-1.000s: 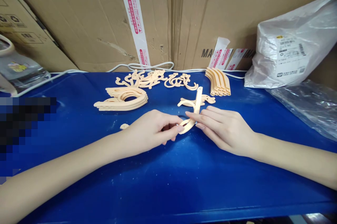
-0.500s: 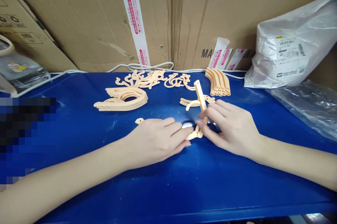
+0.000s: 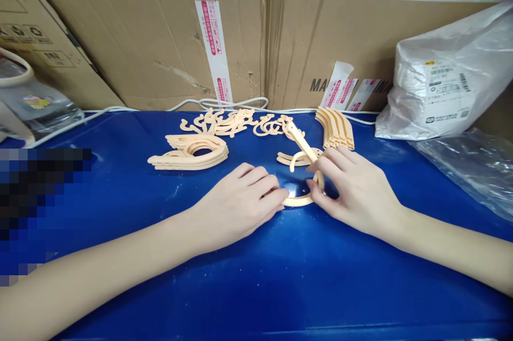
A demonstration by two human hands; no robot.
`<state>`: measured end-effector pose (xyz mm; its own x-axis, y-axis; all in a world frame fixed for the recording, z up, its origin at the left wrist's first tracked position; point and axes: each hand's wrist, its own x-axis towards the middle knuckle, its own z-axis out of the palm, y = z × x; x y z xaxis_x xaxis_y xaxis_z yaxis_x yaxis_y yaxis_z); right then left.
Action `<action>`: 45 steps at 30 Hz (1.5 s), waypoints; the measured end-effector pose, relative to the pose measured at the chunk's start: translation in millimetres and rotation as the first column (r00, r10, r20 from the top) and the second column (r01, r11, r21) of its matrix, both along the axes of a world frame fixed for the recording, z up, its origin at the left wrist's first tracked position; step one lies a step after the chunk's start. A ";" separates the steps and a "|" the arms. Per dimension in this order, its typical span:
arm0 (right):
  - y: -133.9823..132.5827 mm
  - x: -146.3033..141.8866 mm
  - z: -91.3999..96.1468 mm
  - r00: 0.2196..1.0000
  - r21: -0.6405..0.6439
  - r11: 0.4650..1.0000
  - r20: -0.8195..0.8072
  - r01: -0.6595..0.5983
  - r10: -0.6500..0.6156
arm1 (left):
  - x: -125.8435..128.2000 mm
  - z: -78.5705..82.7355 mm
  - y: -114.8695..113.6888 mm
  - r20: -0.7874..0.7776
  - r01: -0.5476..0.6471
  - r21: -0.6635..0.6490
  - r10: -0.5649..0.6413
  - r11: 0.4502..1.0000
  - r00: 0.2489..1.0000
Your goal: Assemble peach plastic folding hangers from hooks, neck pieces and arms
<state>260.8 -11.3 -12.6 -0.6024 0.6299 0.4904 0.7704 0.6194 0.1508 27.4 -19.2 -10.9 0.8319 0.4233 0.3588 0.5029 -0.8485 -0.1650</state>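
Between my hands is a beige plastic folding hanger (image 3: 298, 201), with a curved arm low at the front, a straight arm slanting up to the left and a small hook. My left hand (image 3: 242, 199) has its fingers closed on the left end of the curved arm, hiding that end. My right hand (image 3: 356, 191) pinches the hanger near its joint with thumb and fingers. Just behind it lie a few loose curved arms (image 3: 285, 159), partly covered by the hanger.
A stack of folded hangers (image 3: 192, 161) lies left of centre on the blue table (image 3: 256, 287). Loose hooks (image 3: 232, 122) are heaped behind it. Curved arms (image 3: 334, 127) stand stacked at the back right, near a white plastic parcel (image 3: 433, 79). Cardboard boxes (image 3: 152, 47) and a white cable (image 3: 236, 101) border the back.
The hanger's straight arm has tipped left and its curved arm now shows as a wider bow between my hands. My left hand has shifted slightly. The whole view has moved a little.
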 end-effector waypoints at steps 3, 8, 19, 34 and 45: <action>2.1 1.9 0.5 0.999 -0.009 0.999 0.025 -0.033 0.033 | -0.8 -0.6 0.0 0.016 -0.018 0.019 0.017 1.000 1.000; 5.5 4.1 -0.7 0.994 -0.048 0.993 -0.003 -0.112 0.112 | -2.1 -2.1 2.5 0.034 -0.083 -0.043 0.084 0.996 0.996; 9.6 6.5 -4.0 0.977 -0.296 0.947 -0.201 -0.124 0.065 | -4.6 -4.2 6.3 0.173 -0.112 -0.221 0.151 0.969 0.973; 15.8 9.8 -7.2 0.962 -0.400 0.908 -0.273 -0.123 0.011 | -6.2 -4.7 9.9 0.152 -0.069 -0.352 0.130 0.934 0.980; 15.6 12.3 -3.4 0.971 -0.337 0.933 -0.233 -0.124 0.044 | -6.8 -7.0 9.5 0.201 -0.052 -0.348 0.128 0.936 0.971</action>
